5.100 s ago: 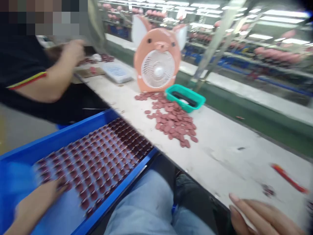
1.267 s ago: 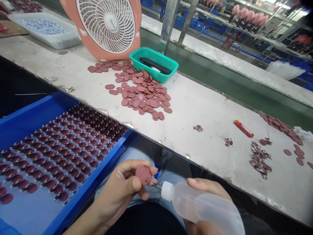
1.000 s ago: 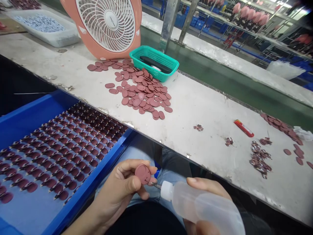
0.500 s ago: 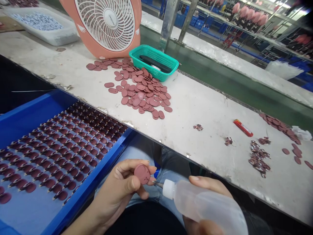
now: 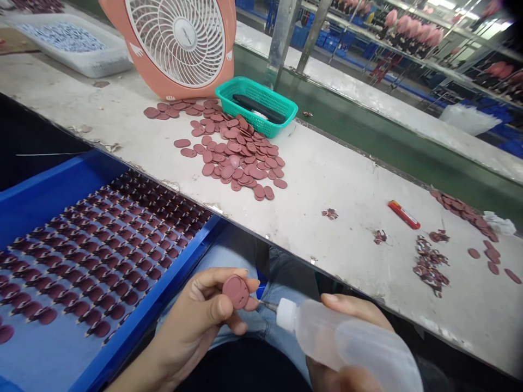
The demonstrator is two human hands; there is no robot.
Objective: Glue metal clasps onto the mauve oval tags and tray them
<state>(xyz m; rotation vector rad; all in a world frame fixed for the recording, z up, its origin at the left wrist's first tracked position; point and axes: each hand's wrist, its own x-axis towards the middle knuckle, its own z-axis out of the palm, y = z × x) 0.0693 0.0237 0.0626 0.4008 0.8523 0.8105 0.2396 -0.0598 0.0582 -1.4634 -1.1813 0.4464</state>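
Observation:
Between the thumb and fingers of my left hand (image 5: 204, 307) is a flat, reddish-brown oval disc (image 5: 235, 292) with small marks near its right edge. My right hand (image 5: 351, 310) is wrapped round a translucent squeeze bottle (image 5: 359, 340) with a white cap, lying tilted toward the left. Its thin metal needle tip (image 5: 266, 306) points at the disc, a small gap from its edge. Part of my right hand shows blurred through and below the bottle. Both hands are above my lap, in front of the table edge.
A blue tray (image 5: 163, 283) at left holds rows of dark red pieces. On the table (image 5: 318, 174) lie a pile of discs (image 5: 241, 152), a green basket (image 5: 281, 128), an orange fan (image 5: 163, 76), a red packet (image 5: 403, 214), small brown pieces (image 5: 431, 267) and a white bin (image 5: 102, 62).
The bottle and its needle tip have shifted slightly right, away from the disc. My left hand keeps the disc in nearly the same place.

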